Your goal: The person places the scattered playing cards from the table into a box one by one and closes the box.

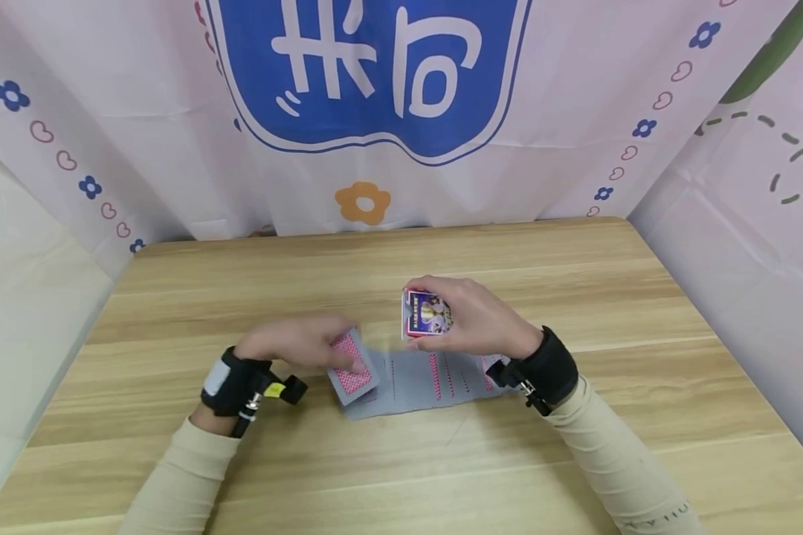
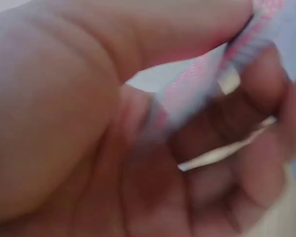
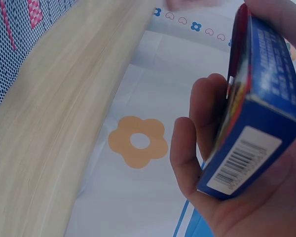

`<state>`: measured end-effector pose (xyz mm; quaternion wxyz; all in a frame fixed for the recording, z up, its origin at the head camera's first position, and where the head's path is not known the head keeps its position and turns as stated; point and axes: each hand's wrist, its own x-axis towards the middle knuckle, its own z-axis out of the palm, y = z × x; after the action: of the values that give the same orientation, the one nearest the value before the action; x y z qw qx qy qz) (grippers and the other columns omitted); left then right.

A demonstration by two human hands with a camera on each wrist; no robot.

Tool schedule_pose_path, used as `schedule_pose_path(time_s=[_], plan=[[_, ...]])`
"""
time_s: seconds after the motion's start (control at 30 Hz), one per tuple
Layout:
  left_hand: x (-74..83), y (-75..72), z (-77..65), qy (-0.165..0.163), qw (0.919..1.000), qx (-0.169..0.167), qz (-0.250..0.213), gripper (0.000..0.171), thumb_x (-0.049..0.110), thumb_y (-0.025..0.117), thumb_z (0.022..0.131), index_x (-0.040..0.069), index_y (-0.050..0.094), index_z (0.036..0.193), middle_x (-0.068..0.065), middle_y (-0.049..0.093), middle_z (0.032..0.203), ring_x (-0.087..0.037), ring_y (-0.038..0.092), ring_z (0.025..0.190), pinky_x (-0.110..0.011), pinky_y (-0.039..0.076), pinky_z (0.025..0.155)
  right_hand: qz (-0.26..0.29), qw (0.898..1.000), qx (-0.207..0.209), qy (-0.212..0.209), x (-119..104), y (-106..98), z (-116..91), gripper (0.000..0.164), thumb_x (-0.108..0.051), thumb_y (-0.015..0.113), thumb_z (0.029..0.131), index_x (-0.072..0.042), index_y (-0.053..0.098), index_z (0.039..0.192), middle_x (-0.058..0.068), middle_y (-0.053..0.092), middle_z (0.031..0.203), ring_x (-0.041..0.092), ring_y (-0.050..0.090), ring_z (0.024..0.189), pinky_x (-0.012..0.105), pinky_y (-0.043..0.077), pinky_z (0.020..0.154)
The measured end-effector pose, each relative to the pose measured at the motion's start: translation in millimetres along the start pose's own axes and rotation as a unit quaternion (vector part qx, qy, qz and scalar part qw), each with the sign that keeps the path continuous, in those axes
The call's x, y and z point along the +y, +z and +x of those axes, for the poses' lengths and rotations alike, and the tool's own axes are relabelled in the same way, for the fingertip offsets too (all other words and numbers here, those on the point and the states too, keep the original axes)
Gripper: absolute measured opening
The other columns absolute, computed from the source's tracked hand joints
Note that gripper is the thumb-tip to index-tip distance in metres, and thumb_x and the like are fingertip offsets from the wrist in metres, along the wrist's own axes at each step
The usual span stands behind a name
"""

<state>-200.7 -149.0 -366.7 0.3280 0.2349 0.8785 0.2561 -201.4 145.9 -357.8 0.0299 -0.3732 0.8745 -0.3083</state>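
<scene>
In the head view my left hand [image 1: 301, 342] pinches a small stack of playing cards [image 1: 353, 380], red-patterned backs up, over the left end of a spread row of cards [image 1: 411, 386]. Blurred in the left wrist view, the held cards [image 2: 187, 84] run between thumb and curled fingers. My right hand [image 1: 478, 316] grips a card box [image 1: 428, 313] by its sides, raised above the row, a trophy picture facing up. Its blue side and white barcode label [image 3: 244, 158] show in the right wrist view, fingers wrapped round it.
The cards lie overlapping on a wooden table [image 1: 401, 468]. Behind the table's far edge hangs a white cloth [image 1: 475, 189] with a blue emblem and an orange flower [image 1: 363, 203]. Black camera straps [image 1: 552, 368] sit on both wrists.
</scene>
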Motion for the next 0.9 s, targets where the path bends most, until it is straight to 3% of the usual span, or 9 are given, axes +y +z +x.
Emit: schedule_pose_path(time_s=[0.07, 0.17, 0.3, 0.47, 0.7, 0.9], plan=[[-2.4, -6.7, -3.8, 0.023, 0.9978, 0.021, -0.059, 0.043, 0.036, 0.071, 0.1, 0.007, 0.058, 0.129, -0.005, 0.064, 0.098, -0.019, 0.059, 0.087, -0.034, 0.05, 0.077, 0.0, 1.0, 0.001, -0.001, -0.4, -0.1, 0.4, 0.076, -0.039, 0.092, 0.08, -0.011, 0.059, 0.142, 0.002, 0.072, 0.118, 0.011, 0.065, 0.091, 0.024, 0.057, 0.077], [-4.2, -13.5, -7.3, 0.046, 0.9847, 0.066, -0.155, 0.033, 0.031, 0.068, 0.103, 0.009, 0.055, 0.124, -0.008, 0.067, 0.101, -0.024, 0.062, 0.087, -0.034, 0.051, 0.076, 0.001, 1.0, -0.001, -0.003, -1.0, 1.1, 0.3, 0.075, -0.04, 0.092, 0.08, -0.012, 0.059, 0.141, 0.001, 0.072, 0.117, 0.01, 0.064, 0.089, 0.024, 0.057, 0.076], [-4.2, -17.3, -8.6, 0.054, 0.9676, 0.109, -0.221, 0.031, 0.026, 0.064, 0.105, 0.008, 0.05, 0.127, -0.01, 0.067, 0.106, -0.025, 0.066, 0.091, -0.031, 0.055, 0.079, 0.004, 1.0, -0.004, -0.008, -1.6, 3.0, 0.4, 0.075, -0.042, 0.092, 0.08, -0.013, 0.059, 0.141, 0.0, 0.072, 0.119, 0.008, 0.064, 0.088, 0.023, 0.056, 0.076], [2.3, -15.0, -5.5, 0.052, 0.9612, 0.133, -0.236, 0.031, 0.026, 0.063, 0.106, 0.008, 0.051, 0.127, -0.01, 0.069, 0.109, -0.025, 0.067, 0.094, -0.036, 0.058, 0.085, 0.003, 1.0, -0.001, -0.01, -1.9, 4.5, 0.1, 0.075, -0.043, 0.092, 0.08, -0.013, 0.059, 0.141, 0.0, 0.072, 0.12, 0.007, 0.064, 0.088, 0.022, 0.056, 0.077], [10.4, -7.9, 2.9, 0.039, 0.9573, 0.147, -0.246, 0.031, 0.028, 0.065, 0.105, 0.007, 0.053, 0.123, -0.01, 0.068, 0.107, -0.024, 0.065, 0.093, -0.035, 0.054, 0.083, -0.002, 1.0, -0.001, -0.013, -1.4, 6.2, 0.4, 0.073, -0.044, 0.091, 0.08, -0.015, 0.061, 0.14, -0.001, 0.072, 0.119, 0.007, 0.063, 0.088, 0.022, 0.056, 0.075], [14.6, -4.6, 5.1, 0.022, 0.9499, 0.156, -0.27, 0.032, 0.029, 0.064, 0.106, 0.007, 0.051, 0.125, -0.01, 0.068, 0.108, -0.035, 0.064, 0.098, -0.036, 0.055, 0.085, -0.003, 1.0, -0.005, -0.016, -2.3, 5.6, 1.6, 0.074, -0.044, 0.091, 0.081, -0.014, 0.06, 0.141, -0.001, 0.072, 0.121, 0.007, 0.063, 0.09, 0.023, 0.055, 0.077]])
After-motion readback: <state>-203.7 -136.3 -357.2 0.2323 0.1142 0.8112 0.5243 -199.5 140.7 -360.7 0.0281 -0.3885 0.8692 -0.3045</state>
